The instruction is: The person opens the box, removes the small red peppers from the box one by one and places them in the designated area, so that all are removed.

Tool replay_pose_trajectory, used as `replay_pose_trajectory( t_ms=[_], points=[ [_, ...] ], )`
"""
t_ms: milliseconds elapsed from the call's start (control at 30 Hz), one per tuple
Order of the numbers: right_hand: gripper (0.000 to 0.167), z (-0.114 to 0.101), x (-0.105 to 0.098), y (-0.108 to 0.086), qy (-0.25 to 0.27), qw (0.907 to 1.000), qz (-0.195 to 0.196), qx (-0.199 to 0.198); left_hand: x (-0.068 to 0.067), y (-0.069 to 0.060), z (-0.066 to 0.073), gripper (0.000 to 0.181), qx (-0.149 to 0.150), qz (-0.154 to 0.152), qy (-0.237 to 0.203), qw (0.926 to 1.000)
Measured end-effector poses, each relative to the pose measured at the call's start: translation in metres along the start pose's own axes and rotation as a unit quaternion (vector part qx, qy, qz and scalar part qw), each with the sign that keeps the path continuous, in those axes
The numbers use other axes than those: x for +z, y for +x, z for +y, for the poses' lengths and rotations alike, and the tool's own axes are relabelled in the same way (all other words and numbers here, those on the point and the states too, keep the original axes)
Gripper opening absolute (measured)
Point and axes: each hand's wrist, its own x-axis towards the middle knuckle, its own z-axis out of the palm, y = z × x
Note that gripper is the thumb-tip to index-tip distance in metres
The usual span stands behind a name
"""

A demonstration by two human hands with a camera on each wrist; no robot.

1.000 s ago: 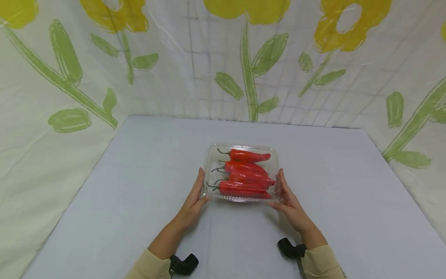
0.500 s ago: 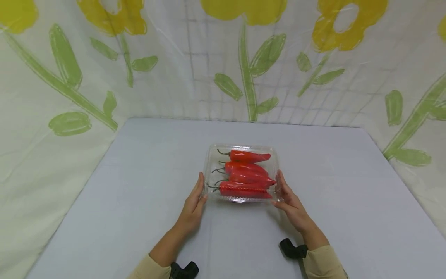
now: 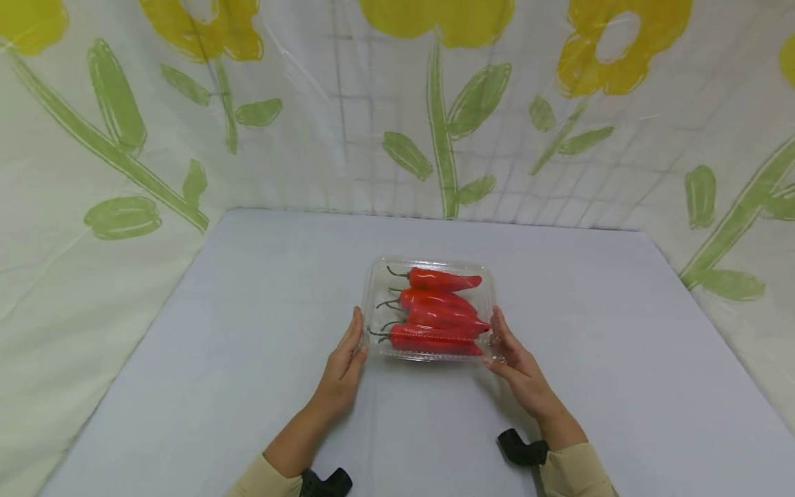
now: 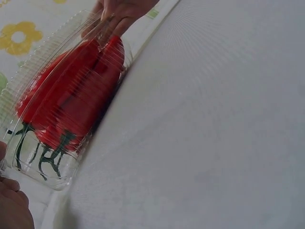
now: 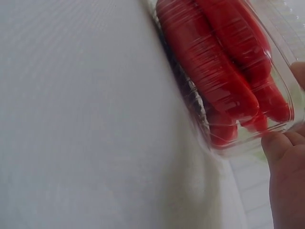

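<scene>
While left hand [image 3: 341, 373] and right hand [image 3: 524, 376] grip the box [image 3: 373, 283] at opposite ends, peppers [image 3: 437, 314] lie inside, table [image 3: 186, 386] contact unclear.

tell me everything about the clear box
The box is shiny, see-through and plastic-looking, with rounded corners and ridged walls. It looks closed, with red peppers lying crosswise inside. It is near the white table's middle; whether it touches it is unclear. The left hand holds its left side, the right hand its right.
</scene>
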Motion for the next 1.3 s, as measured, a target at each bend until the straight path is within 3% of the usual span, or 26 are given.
replay_pose_trajectory(
  t_ms=[233, 533, 1100, 1300],
  points=[
    [0.065, 0.001, 0.003, -0.003, -0.017, 0.9994, 0.020, -0.022, 0.001, -0.001, 0.000, 0.056, -0.006, 0.005, -0.001, 1.0000],
    [0.058, 0.003, 0.002, -0.005, 0.017, 0.9961, 0.031, -0.080, 0.002, -0.001, 0.001, 0.056, 0.005, 0.006, -0.003, 1.0000],
    [0.059, -0.001, 0.005, -0.004, -0.032, 0.9909, 0.087, -0.098, 0.001, 0.003, 0.003, 0.057, 0.023, 0.000, 0.005, 0.9997],
    [0.063, -0.006, -0.006, -0.002, -0.004, 0.9951, 0.067, -0.073, -0.006, 0.003, 0.007, 0.058, 0.011, -0.002, 0.060, 0.9981]
  ],
)
